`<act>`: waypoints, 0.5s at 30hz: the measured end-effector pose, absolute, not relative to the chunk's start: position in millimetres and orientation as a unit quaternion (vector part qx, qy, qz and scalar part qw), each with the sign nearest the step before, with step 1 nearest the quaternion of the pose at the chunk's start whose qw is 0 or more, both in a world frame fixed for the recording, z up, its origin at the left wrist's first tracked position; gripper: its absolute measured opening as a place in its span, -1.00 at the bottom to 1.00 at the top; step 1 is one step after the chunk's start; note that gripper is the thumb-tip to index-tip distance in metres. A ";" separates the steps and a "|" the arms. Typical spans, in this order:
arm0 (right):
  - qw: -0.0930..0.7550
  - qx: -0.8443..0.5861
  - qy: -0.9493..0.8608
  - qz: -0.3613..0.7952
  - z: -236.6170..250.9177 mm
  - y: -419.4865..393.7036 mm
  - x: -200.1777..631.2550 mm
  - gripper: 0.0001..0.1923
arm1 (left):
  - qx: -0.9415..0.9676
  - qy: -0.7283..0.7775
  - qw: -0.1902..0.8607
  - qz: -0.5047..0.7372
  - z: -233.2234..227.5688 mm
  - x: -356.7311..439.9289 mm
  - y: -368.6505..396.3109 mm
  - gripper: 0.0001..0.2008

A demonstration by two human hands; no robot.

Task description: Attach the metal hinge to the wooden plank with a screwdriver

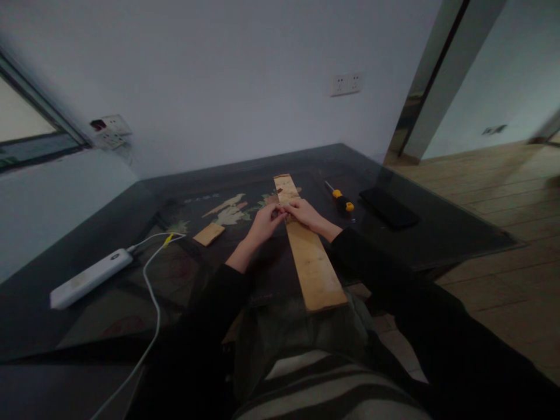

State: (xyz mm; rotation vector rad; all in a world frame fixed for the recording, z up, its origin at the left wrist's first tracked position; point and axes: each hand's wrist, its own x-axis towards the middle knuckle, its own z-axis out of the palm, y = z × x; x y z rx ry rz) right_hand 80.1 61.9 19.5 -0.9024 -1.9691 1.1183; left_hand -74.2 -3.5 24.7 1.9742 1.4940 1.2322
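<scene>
**Both hands met on the long plank**

Low in the frame, the near end of the wooden plank (311,256) overhung the edge of the glass table (459,233). At centre, the left hand (263,224) and right hand (306,214) came together on it, fingertips pressed close as if pinching something small; what, I cannot tell. This looked like a positioning step, calling next for steady fine placement. Left of centre lay a small wood block (209,234); right, a screwdriver (340,198).
</scene>
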 end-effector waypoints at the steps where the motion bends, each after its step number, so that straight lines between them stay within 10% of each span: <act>1: 0.341 -0.349 -0.763 0.423 20.1 61.8 80.2 -0.69 | 0.701 0.531 0.189 0.437 23.8 -74.6 -2.8 -0.93; 15: 0.338 -0.361 -0.792 0.359 20.3 64.3 79.5 -0.63 | 0.717 0.527 0.159 0.428 19.0 -78.6 -2.1 -0.93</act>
